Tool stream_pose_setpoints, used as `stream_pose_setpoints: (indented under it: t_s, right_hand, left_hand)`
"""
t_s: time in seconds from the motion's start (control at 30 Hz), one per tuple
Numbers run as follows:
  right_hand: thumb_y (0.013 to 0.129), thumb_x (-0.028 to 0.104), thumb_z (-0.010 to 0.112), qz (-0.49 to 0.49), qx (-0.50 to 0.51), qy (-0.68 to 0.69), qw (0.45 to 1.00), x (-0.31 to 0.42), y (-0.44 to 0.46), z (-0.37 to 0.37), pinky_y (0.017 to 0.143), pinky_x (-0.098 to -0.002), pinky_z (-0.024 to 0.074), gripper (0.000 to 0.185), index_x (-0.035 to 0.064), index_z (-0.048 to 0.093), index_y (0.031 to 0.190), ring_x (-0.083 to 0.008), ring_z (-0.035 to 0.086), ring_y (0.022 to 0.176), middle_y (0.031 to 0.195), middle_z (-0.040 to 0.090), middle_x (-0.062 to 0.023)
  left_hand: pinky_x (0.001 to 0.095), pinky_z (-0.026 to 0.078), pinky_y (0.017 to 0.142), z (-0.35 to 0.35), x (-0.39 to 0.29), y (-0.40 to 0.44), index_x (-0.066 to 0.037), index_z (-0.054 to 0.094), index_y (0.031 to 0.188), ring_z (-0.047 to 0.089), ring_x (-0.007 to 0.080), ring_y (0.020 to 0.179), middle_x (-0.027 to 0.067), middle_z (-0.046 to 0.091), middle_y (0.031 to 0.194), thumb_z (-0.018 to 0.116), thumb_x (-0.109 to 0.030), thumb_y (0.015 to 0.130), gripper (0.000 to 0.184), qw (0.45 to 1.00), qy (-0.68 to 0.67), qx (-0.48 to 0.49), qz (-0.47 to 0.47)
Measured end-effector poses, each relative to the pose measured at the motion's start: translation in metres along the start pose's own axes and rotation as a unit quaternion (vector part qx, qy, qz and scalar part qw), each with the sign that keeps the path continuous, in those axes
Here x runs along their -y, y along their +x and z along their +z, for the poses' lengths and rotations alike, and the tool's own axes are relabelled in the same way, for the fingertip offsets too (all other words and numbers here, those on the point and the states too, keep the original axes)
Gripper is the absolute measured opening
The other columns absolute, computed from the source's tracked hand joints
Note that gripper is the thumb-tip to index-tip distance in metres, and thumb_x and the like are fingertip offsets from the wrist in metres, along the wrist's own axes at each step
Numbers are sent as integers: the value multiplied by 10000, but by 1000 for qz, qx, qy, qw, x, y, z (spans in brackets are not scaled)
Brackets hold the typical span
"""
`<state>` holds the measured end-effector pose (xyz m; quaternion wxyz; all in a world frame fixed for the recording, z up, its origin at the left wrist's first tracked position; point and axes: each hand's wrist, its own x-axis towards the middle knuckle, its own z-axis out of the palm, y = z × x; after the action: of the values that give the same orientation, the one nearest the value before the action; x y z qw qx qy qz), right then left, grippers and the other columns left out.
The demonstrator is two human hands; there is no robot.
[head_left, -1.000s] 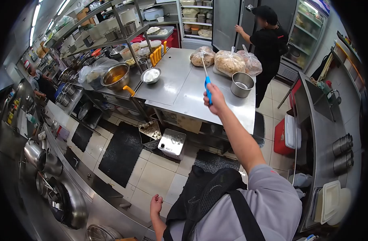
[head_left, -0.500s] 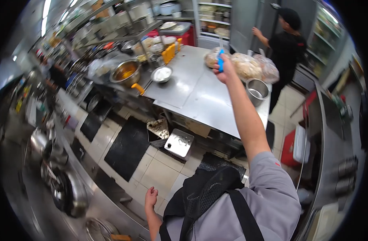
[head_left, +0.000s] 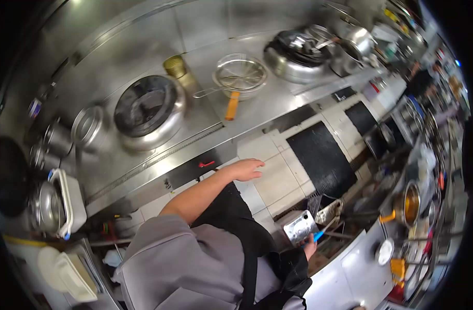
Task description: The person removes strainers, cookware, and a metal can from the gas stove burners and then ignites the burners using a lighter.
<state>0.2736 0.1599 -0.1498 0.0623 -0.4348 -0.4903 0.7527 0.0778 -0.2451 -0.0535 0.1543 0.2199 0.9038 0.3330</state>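
Kitchen floor [head_left: 270,178]: laid with pale square tiles, partly covered by black rectangular mats [head_left: 321,157].
Cooking tabletop [head_left: 197,121]: grey brushed steel, set with a black round pan [head_left: 143,106] in a bulging silver metal surround, a brass-coloured cylindrical can [head_left: 174,66] and a round wire strainer [head_left: 240,72] with an orange-brown handle.
Left hand [head_left: 246,169]: empty, fingers loosely extended, above the tiles and near the tabletop's front edge.
Right hand [head_left: 311,249]: closed around the handle of a slim metal tool with a bright blue grip [head_left: 318,236].
Tool: pointing away from the body, just beside a silvery rectangular metal tin [head_left: 298,227]; contact impossible to tell.
Lower right: pale steel tabletop [head_left: 350,268], bearing a small metal bowl of white contents [head_left: 384,251].
Writing: blue-and-white label [head_left: 35,107] at far left, too small to read.
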Motion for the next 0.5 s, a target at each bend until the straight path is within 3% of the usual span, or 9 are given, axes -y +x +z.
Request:
stream_pose_setpoints:
  t_s: [0.03, 0.1, 0.17, 0.3, 0.4, 0.5]
  right_hand:
    - [948, 214, 607, -1, 28, -8, 1000, 6, -1, 30, 397, -258, 358, 145, 130, 492, 975, -115, 452, 476, 669, 436, 13]
    - [944, 183, 616, -97, 81, -89, 988, 23, 9, 74, 393, -240, 323, 152, 101, 499, 997, -78, 421, 472, 650, 435, 17]
    - [943, 169, 619, -163, 154, -90, 970, 48, 16, 108, 398, -236, 312, 155, 90, 494, 990, -73, 407, 470, 638, 441, 20]
    - [955, 154, 628, -163, 251, -80, 951, 90, 11, 173, 449, -239, 341, 152, 100, 486, 964, -77, 436, 516, 668, 481, 21]
    - [954, 120, 621, -167, 312, -109, 929, 83, 13, 212, 494, -232, 359, 143, 96, 509, 1040, -75, 472, 595, 722, 514, 16]
    - [949, 109, 620, -133, 364, -147, 910, 53, 6, 246, 479, -242, 330, 206, 73, 504, 1116, -82, 444, 548, 696, 501, 8]
  left_hand:
    - [416, 447, 1014, -14, 11, -21, -20, 511, 1336, 560, 361, 1191, 204, 574, 1300, 603, -307, 930, 506, 1000, -1, -13, -14]
    - [408, 461, 1006, -38, 25, -68, -25, 514, 1339, 578, 344, 1181, 198, 582, 1299, 611, -296, 931, 499, 990, 6, -72, -122]
    - [400, 474, 991, -43, 55, -110, -26, 519, 1335, 595, 328, 1161, 192, 596, 1284, 616, -290, 935, 489, 979, -16, -108, -174]
    - [377, 507, 944, -53, 75, -162, -26, 529, 1326, 637, 284, 1099, 175, 641, 1219, 630, -283, 945, 470, 934, -124, -179, -282]
    - [378, 511, 932, -71, 73, -174, -31, 537, 1320, 637, 284, 1099, 182, 652, 1198, 647, -315, 940, 487, 929, -158, -182, -280]
    - [369, 508, 922, -59, 111, -167, -29, 547, 1303, 641, 273, 1093, 179, 655, 1190, 629, -310, 940, 466, 923, -193, -227, -244]
